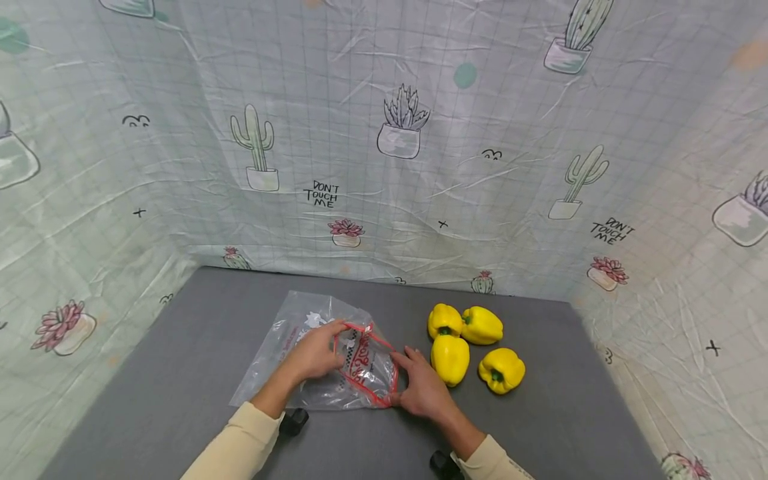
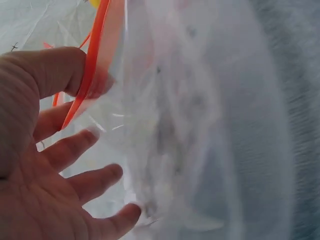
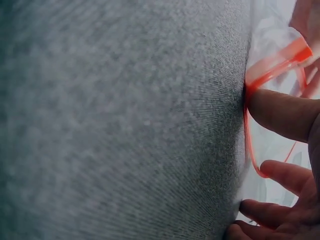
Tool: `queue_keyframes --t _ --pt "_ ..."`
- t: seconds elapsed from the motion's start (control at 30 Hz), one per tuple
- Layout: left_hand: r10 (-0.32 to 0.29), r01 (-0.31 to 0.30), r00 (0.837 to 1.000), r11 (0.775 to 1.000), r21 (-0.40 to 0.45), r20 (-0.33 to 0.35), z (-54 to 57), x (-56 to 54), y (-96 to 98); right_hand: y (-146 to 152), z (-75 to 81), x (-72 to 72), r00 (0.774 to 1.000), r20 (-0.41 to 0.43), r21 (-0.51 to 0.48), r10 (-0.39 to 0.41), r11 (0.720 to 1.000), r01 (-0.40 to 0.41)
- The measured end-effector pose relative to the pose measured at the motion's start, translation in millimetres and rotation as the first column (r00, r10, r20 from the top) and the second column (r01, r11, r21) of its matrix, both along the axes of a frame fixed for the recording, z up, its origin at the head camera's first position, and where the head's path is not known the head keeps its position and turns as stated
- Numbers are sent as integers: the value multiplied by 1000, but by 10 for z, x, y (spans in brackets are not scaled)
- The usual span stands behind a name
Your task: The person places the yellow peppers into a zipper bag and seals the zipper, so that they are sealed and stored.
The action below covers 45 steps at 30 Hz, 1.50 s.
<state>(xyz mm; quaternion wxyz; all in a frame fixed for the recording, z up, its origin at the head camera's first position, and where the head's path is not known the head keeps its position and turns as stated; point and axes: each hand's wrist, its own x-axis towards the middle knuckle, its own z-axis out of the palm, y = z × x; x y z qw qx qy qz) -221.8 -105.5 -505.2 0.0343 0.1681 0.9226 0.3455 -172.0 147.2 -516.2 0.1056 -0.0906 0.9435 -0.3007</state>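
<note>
A clear plastic bag (image 1: 273, 360) with red print and a red-edged mouth lies on the grey table, its mouth spread apart towards the right. At the mouth's left side is my left hand (image 1: 318, 350); in the left wrist view its thumb hooks round the red rim (image 2: 95, 55), while the other fingers (image 2: 95, 182) stay spread. My right hand (image 1: 423, 387) is at the mouth's right side. Its thumb and index fingertip touch the rim at separate places, and its fingers (image 3: 287, 175) are fairly straight in the right wrist view.
Several yellow bell peppers (image 1: 450, 360) sit just right of my right hand, one (image 1: 501, 371) a little apart from the others. Cactus-printed cloth (image 1: 444, 193) hangs behind and at both sides of the grey table (image 1: 558, 400).
</note>
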Motion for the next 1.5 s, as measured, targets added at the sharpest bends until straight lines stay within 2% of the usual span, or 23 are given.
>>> queue_keyframes --t 0.2,0.3,0.47,0.67,0.87,1.1,1.5 --pt "27 -26 1000 998 -54 10 -67 53 27 -14 24 -3 1000 -3 -11 -8 1000 8" --pt "39 -38 999 990 -132 1 -78 92 39 -18 24 1 1000 0 -10 -7 1000 7" --pt "23 -33 999 965 -262 -39 -98 121 16 -26 17 3 1000 -13 2 -6 1000 6" --pt "10 -10 1000 971 -239 2 -152 97 11 -30 6 4 999 -32 7 0 1000 0" --pt "33 -24 999 972 -235 33 -152 84 46 -38 43 24 994 -106 -20 -30 999 28" --pt "45 -32 998 968 -249 44 -137 73 51 -10 188 62 954 -270 -91 -132 990 112" --pt "45 -26 997 967 -255 67 -134 76 58 203 400 88 906 -268 -233 -328 934 269"
